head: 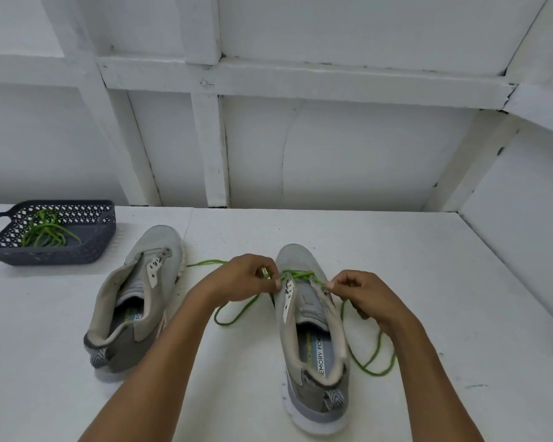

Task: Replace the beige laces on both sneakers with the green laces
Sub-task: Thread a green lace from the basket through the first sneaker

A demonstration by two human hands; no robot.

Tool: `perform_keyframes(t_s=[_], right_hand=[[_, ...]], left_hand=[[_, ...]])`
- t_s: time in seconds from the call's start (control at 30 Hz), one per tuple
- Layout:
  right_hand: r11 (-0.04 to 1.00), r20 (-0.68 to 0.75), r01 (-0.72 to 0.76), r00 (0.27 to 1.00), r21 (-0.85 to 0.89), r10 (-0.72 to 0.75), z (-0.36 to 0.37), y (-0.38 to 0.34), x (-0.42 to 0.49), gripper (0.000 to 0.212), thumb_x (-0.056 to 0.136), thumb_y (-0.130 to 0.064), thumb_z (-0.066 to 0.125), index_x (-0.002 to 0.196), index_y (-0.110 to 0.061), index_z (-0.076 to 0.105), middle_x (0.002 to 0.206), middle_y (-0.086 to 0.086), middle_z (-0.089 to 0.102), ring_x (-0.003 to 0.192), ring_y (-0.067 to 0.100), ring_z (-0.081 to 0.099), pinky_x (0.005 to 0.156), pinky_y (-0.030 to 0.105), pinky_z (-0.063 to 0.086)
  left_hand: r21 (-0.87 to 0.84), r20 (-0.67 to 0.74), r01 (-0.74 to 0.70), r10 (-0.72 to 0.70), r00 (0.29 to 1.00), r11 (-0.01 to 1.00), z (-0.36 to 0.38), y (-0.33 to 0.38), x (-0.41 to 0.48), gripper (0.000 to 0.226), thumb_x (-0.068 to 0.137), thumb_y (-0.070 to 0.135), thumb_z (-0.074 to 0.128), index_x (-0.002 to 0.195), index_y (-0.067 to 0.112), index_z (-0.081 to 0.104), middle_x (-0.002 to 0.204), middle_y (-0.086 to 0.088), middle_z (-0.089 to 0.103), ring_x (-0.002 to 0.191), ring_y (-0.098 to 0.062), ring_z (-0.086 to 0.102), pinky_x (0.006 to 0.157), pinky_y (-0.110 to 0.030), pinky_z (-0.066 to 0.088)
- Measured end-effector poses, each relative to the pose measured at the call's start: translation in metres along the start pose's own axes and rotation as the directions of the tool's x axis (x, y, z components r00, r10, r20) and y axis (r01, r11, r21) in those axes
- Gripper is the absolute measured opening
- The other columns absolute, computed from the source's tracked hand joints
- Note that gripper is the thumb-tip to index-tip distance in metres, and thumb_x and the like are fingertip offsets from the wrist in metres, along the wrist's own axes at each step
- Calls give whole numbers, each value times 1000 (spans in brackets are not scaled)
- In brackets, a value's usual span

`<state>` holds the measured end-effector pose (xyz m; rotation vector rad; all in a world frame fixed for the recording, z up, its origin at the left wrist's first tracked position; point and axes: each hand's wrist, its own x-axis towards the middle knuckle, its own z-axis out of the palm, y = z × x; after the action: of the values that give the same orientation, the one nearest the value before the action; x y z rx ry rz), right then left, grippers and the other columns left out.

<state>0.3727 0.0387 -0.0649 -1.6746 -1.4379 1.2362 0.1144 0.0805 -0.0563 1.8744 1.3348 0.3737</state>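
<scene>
Two sneakers stand on the table (428, 282), toes away from us; no beige lace shows on either. The left sneaker (141, 291) has no lacing at all. The right sneaker (313, 339) carries the green lace (297, 275) only across the eyelets nearest the toe, and both tails lie loose on the table, one looping out each side. A spare green lace (45, 232) lies coiled in the grey basket (61, 253) at far left.

Left hand (246, 275): fingers (270, 275) curled, pinching the lace at the left eyelet row. Right hand (361, 298): fingers (336, 283) curled likewise, pinching it at the right row. Whether a tip is entering an eyelet we cannot tell; it is too small.

Step in hand, as we judge it: the first crossing on the right sneaker. To do it well, we:
- even up both tails before moving up;
- keep the lace untwisted;
- feed each tip the same way through its eyelet;
- hold the tongue centred;
- keep tension light so the flaps do not pucker.

Risk: the right tail may catch under the heel or our wrist when drawn.
</scene>
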Motion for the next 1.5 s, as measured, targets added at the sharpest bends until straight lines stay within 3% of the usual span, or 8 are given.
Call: perform_keyframes(t_s=[0.17, 0.33, 0.53, 0.8, 0.97, 1.1, 1.37, 1.5], right_hand=[[1000, 31, 3, 1000, -1, -3, -6, 4, 6, 12, 90, -20, 69, 79, -13, 69, 65, -6, 57, 50, 6, 40, 48, 19, 31], [997, 71, 27, 997, -73, -21, -10, 3, 14, 12, 91, -13, 67, 84, -4, 70, 69, -4, 61, 56, 3, 50, 47, 9, 37], [985, 91, 46, 995, -164, -32, -15, 1, 24, 18, 91, -20, 66, 87, -2, 68, 77, 0, 65, 71, 12, 56, 61, 22, 40], [948, -18, 215, 974, -234, -225, -5, -21, 25, 6, 87, -21, 67, 80, -21, 65, 83, -8, 67, 78, 6, 59, 65, 19, 43], [949, 84, 197, 980, -248, -181, 7, -35, 19, 20, 87, -36, 70, 82, -17, 65, 85, 4, 69, 70, 11, 58, 67, 26, 47], [956, 144, 137, 984, -261, -102, 15, -36, 14, 27, 84, -41, 73, 81, -16, 64, 78, 3, 66, 69, 14, 58, 64, 31, 45], [987, 129, -13, 991, -162, 34, 15, -46, 1, 30, 84, -31, 76, 90, -4, 64, 73, 4, 60, 62, 13, 56, 52, 20, 49], [995, 95, -62, 993, -84, 70, 15, -42, -2, 21, 85, -20, 73, 87, 0, 67, 73, 7, 61, 59, 12, 57, 51, 18, 48]], left_hand=[[-121, -94, 80, -91, 991, 989, 1, -2, -2, 16, 87, 21, 71, 72, 25, 71, 65, 3, 57, 60, -13, 45, 56, -27, 34], [-1, -47, 171, -170, 984, 985, 0, -2, -3, 18, 89, 27, 68, 72, 25, 71, 60, 10, 56, 58, -8, 44, 59, -24, 34], [100, -2, 165, -165, 986, 981, -4, -2, -10, 9, 87, 29, 71, 82, 22, 73, 72, 10, 64, 70, -9, 54, 68, -26, 43], [-159, -145, 296, -319, 937, 942, -13, -21, -13, 32, 99, 42, 53, 90, 17, 71, 87, 0, 75, 79, -15, 70, 77, -31, 51], [186, -400, 418, -320, 859, 889, -21, -37, 3, 21, 100, 19, 44, 115, 11, 56, 103, -14, 67, 87, -29, 64, 74, -37, 52], [442, -420, 484, -303, 855, 755, -14, -42, 10, 27, 100, 18, 39, 125, 9, 45, 113, -18, 63, 99, -36, 61, 70, -35, 41], [458, -453, 476, -264, 852, 751, -6, -51, 34, 42, 102, 43, 40, 113, 8, 58, 117, -12, 63, 105, -31, 60, 73, -34, 40], [363, -468, 448, -256, 846, 817, -1, -45, 41, 27, 95, 31, 56, 110, 8, 58, 112, -13, 64, 102, -33, 60, 71, -32, 41]])
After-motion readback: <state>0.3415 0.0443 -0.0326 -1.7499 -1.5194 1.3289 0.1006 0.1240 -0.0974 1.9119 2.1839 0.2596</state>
